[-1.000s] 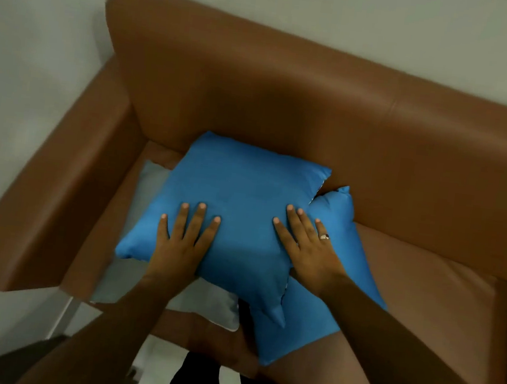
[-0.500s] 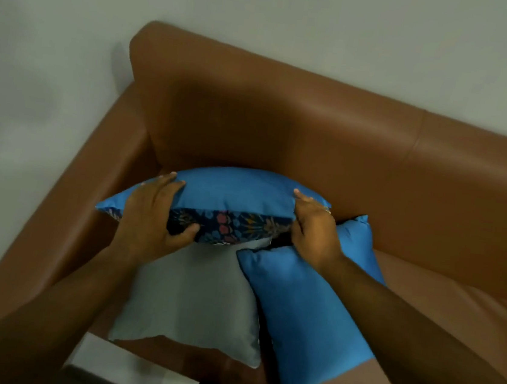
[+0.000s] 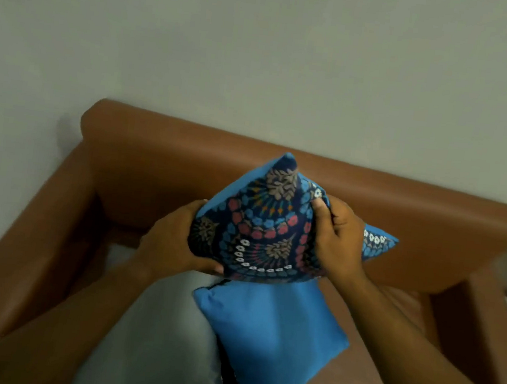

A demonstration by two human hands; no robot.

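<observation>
Above the sofa (image 3: 400,221), both hands, left hand (image 3: 170,242) and right hand (image 3: 339,242), grip the patterned cushion (image 3: 260,233).

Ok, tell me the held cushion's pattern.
The cushion has a navy floral print, blue back; head view.

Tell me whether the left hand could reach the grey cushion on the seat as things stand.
Probably yes, once it lets go: the left hand grips the patterned cushion with the right hand. The grey cushion lies just below it, mostly bare; only its right edge sits under the blue cushion.
</observation>
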